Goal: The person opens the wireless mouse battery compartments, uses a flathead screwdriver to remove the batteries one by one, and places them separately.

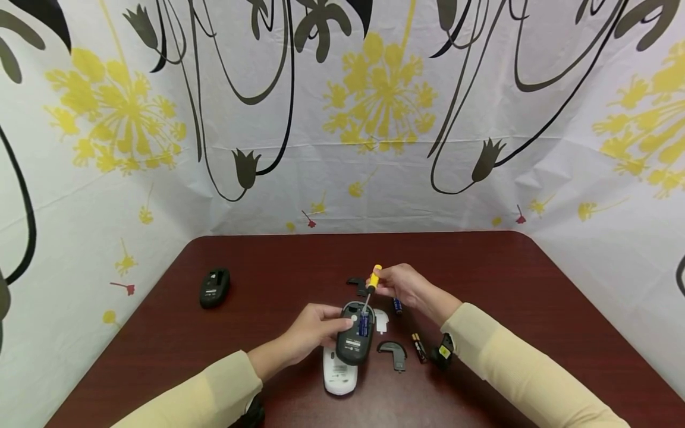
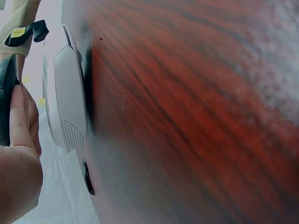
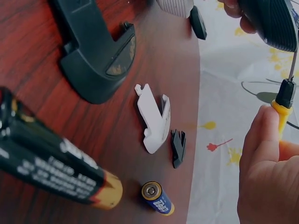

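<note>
My left hand (image 1: 313, 328) grips a black computer mouse (image 1: 351, 346), underside up, its battery slot uncovered. Inside that slot lies a blue battery (image 1: 364, 324). With thumb and fingers, my right hand (image 1: 409, 289) holds a small screwdriver (image 1: 376, 277) by its yellow handle. The shaft slants down, its tip right at the upper end of the battery. Partly hidden below the held mouse is a white mouse (image 1: 340, 375), also underside up. The right wrist view shows the screwdriver's black collar (image 3: 285, 93) and thin shaft close to the black mouse (image 3: 271, 25).
Right of the mice lie a dark battery cover (image 1: 397, 353), a white cover (image 1: 381, 321) and a black-and-gold battery (image 1: 419, 348). Farther back are another dark cover (image 1: 357, 284) and a blue battery (image 1: 397, 306). Another black mouse (image 1: 215, 288) sits at the table's left.
</note>
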Tool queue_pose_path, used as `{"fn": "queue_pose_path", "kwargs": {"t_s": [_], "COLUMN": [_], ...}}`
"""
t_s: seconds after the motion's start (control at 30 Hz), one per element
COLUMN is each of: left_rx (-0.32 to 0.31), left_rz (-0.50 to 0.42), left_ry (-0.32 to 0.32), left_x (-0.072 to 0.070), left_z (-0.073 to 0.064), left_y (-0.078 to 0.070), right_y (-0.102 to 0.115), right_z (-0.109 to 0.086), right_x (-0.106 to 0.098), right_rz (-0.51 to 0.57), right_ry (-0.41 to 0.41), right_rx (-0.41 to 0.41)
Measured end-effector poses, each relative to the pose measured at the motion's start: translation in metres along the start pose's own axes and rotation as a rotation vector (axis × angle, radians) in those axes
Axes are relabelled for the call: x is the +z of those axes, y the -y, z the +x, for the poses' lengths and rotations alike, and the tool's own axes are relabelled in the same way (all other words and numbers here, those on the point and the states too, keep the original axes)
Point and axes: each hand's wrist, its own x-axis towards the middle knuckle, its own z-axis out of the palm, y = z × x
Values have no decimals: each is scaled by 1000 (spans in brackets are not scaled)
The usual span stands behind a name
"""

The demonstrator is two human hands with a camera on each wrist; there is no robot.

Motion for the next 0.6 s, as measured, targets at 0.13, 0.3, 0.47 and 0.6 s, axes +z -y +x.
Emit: {"fn": "queue_pose_path", "kwargs": {"t_s": [0.13, 0.3, 0.47, 0.6], "left_rx": [-11, -21, -30, -31], "left_rz": [12, 14, 14, 9], "left_ry": [-10, -22, -26, -27], "left_x": [0, -1, -1, -1], "left_z": [0, 0, 0, 0], "left_y": [1, 0, -1, -2], "right_y": [0, 1, 2, 5], "right_z": [-1, -1, -2, -4], "right_x": [3, 6, 5, 5], "right_rz": [-8, -3, 11, 5], "right_ry": [20, 14, 6, 17], "right_rx": [5, -1, -2, -27]}}
